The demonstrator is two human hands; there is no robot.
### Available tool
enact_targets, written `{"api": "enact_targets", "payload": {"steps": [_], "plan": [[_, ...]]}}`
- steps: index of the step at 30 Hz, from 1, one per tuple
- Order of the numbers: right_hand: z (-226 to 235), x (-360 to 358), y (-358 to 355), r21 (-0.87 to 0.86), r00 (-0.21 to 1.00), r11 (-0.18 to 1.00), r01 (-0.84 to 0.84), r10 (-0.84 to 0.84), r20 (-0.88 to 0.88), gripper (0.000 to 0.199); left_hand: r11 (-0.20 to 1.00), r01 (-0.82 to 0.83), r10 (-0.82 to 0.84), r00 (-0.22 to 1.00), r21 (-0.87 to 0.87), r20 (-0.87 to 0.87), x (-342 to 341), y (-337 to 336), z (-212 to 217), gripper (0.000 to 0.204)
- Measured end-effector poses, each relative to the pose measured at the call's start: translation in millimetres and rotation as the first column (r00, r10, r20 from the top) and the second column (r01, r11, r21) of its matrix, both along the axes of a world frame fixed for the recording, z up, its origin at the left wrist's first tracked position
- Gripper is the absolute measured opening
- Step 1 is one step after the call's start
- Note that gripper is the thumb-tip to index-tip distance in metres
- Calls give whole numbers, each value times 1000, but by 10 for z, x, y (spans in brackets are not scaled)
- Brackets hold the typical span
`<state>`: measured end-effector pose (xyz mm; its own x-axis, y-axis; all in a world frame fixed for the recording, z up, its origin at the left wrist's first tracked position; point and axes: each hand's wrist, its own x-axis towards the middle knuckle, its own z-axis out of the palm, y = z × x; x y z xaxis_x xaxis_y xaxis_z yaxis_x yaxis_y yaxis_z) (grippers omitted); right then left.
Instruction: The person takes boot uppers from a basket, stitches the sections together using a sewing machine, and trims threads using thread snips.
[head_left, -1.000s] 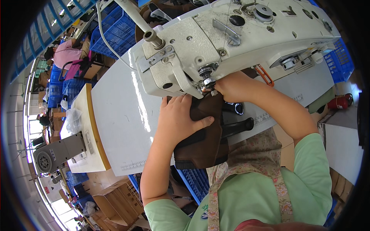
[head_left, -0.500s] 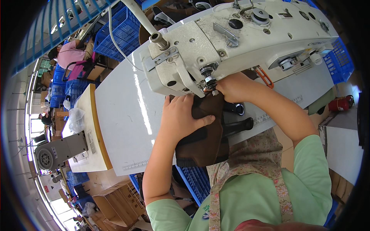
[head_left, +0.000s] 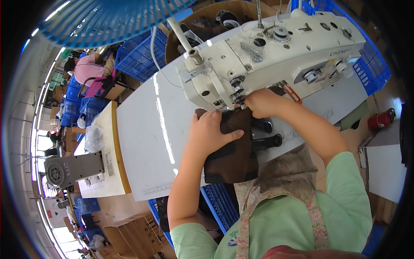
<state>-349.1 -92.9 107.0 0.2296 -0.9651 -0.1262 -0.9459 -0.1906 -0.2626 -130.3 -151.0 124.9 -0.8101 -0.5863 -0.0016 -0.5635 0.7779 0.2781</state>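
A brown and black fabric piece (head_left: pixel 235 157) lies on the sewing machine's pale table, its far end under the head of the white sewing machine (head_left: pixel 215 64). My left hand (head_left: pixel 211 134) rests flat on the piece's left side, thumb stretched across it and fingers toward the machine head. Beside the needle area, my right hand (head_left: pixel 263 103) has its fingers closed on the piece's far right edge; the machine head partly hides the fingertips. Two glossy black handle-like parts (head_left: pixel 269 141) stick out at the right of the fabric, close below my right hand.
An orange-handled tool (head_left: pixel 292 91) lies behind my right forearm. A blue fan guard (head_left: pixel 112 21) hangs at upper left. Blue crates (head_left: pixel 140 56), a cardboard box (head_left: pixel 133 233) and a red extinguisher (head_left: pixel 380 119) stand around the table (head_left: pixel 138 142). A person in pink sits far left.
The whole view has shifted, bringing more of the fan guard in. The fabric's dark ribbed near edge no longer shows. Both hands keep nearly the same places on the piece.
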Motion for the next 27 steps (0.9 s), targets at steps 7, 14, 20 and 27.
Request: {"api": "enact_targets", "payload": {"steps": [7, 14, 20, 27], "plan": [[-203, 238, 412, -144, 969, 984, -103, 132, 211, 52, 998, -5, 10, 997, -70, 76, 351, 486, 53, 91], [-199, 729, 983, -516, 973, 852, -86, 183, 139, 42, 953, -301, 279, 879, 2, -386, 971, 979, -97, 88], [-234, 912, 1124, -683, 976, 719, -133, 216, 38, 43, 430, -153, 862, 362, 890, -355, 1281, 1189, -261, 66], [-62, 72, 1007, -170, 722, 966, 196, -25, 691, 40, 395, -74, 866, 362, 916, -344, 1703, 1546, -170, 61]]}}
